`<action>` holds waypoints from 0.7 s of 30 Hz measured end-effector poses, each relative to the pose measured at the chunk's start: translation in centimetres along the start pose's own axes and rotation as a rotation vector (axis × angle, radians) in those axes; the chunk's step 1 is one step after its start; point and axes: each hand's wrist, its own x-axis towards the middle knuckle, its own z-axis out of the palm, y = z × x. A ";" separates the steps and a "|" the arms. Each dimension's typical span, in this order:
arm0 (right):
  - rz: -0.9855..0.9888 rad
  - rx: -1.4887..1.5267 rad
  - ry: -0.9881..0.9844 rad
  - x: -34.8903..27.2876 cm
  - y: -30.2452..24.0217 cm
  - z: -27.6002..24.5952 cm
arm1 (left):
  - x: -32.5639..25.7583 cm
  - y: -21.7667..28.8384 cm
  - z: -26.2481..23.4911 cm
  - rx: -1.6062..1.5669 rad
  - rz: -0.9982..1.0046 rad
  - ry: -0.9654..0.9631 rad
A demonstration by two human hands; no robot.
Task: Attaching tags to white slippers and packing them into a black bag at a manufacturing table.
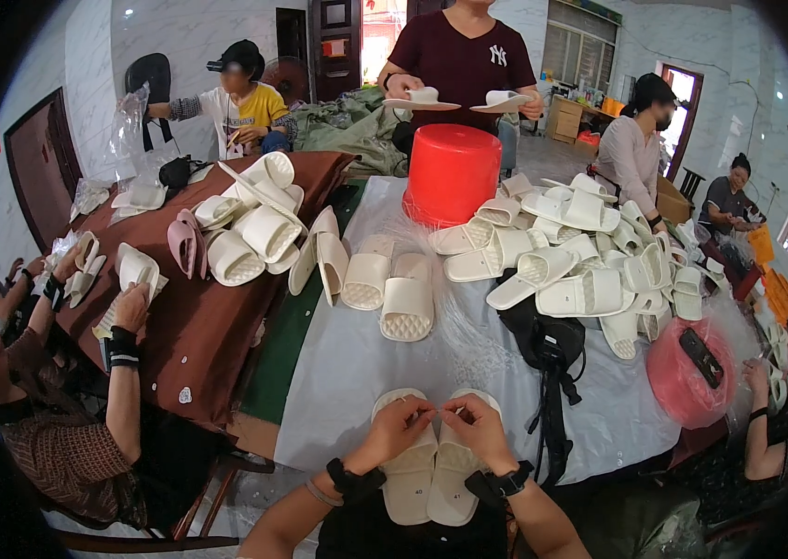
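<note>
Two cream slippers lie side by side at the table's near edge, the left slipper (405, 494) and the right slipper (454, 496), their heel ends toward me. Over the left one's strap is my left hand (400, 429), its thumb and fingers pinched together. Mirroring it, my right hand (476, 430) pinches above the other slipper. Both sets of fingertips nearly meet between the straps. What they hold, if anything, is too small to tell. Beyond my hands, a bundle of thin clear strands (476, 340) trails over the sheet, right of a loose slipper pair (408, 303).
A heap of cream slippers (590, 289) covers the table's right side, beside a black strapped bag (543, 345) and a pink plastic-wrapped roll (687, 377) bearing a phone (699, 357). A red bucket (453, 172) stands upside down at the back. Several people work around the tables.
</note>
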 end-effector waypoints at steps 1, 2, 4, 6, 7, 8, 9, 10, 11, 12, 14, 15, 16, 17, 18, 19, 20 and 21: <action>-0.001 0.000 0.000 0.0 -0.1 0.0 | 0.0 0.1 -0.1 0.000 -0.007 -0.007; 0.012 0.004 -0.001 0.0 -0.2 -0.1 | 0.0 0.2 -0.1 0.000 -0.005 -0.007; 0.023 0.008 0.000 0.1 -0.1 -0.1 | 0.1 0.4 -0.2 0.003 -0.030 -0.022; 0.152 0.160 0.055 0.1 0.4 -0.1 | 0.1 0.2 -0.2 0.000 -0.034 -0.017; 0.147 0.159 0.056 0.1 0.6 0.0 | 0.1 0.1 -0.2 -0.003 -0.040 -0.013; 0.097 0.121 0.053 0.1 0.8 0.1 | 0.1 0.1 -0.1 -0.003 -0.037 -0.012; 0.046 0.082 0.049 0.1 0.8 0.2 | 0.1 0.1 -0.2 -0.010 -0.039 -0.005; 0.042 0.081 0.050 0.1 0.6 0.1 | 0.0 0.2 -0.2 -0.018 -0.040 0.002; 0.076 0.089 0.043 0.0 0.0 0.1 | -0.1 0.2 -0.2 -0.015 -0.035 0.008; 0.110 0.098 0.036 0.2 -0.4 0.0 | -0.2 0.2 -0.2 -0.041 -0.069 -0.006; 0.122 0.132 0.037 -0.1 0.0 0.0 | -0.3 0.4 -0.2 -0.064 -0.094 -0.016; 0.142 0.167 0.039 -0.2 0.3 0.0 | -0.3 0.6 -0.2 -0.068 -0.086 -0.015; 0.134 0.167 0.041 -0.1 0.3 0.1 | -0.1 0.7 -0.2 -0.072 -0.078 -0.014; 0.143 0.215 0.055 -0.1 0.4 0.1 | -0.2 0.7 -0.2 -0.070 -0.076 -0.012; 0.152 0.262 0.070 0.0 0.4 0.1 | -0.2 0.7 -0.1 -0.076 -0.100 -0.010; 0.151 0.262 0.070 0.0 0.4 0.1 | -0.2 0.6 -0.1 -0.082 -0.125 -0.009; 0.148 0.281 0.066 0.0 0.2 0.1 | -0.2 0.6 -0.1 -0.081 -0.126 -0.007; 0.147 0.300 0.062 0.0 0.2 0.1 | -0.3 0.5 -0.1 -0.071 -0.107 0.000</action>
